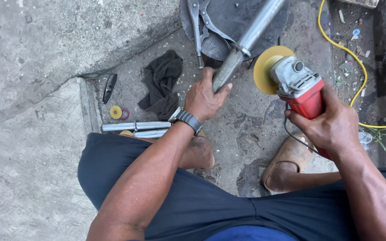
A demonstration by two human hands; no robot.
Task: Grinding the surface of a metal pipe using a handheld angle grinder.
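My left hand [205, 99] grips a metal pipe [246, 40] slanting over the concrete floor [32, 169] while my right hand [331, 125] clasps a red grinder [298, 87], its yellow disc [264, 69] just beside the pipe, seemingly ready for grinding, which calls for steady contact.

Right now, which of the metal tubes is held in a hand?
The long tube, gripped by the left hand; two short tubes lie on the ground untouched.

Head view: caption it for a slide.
Left hand steadies a metal tube while the right hand holds a red grinder beside it.
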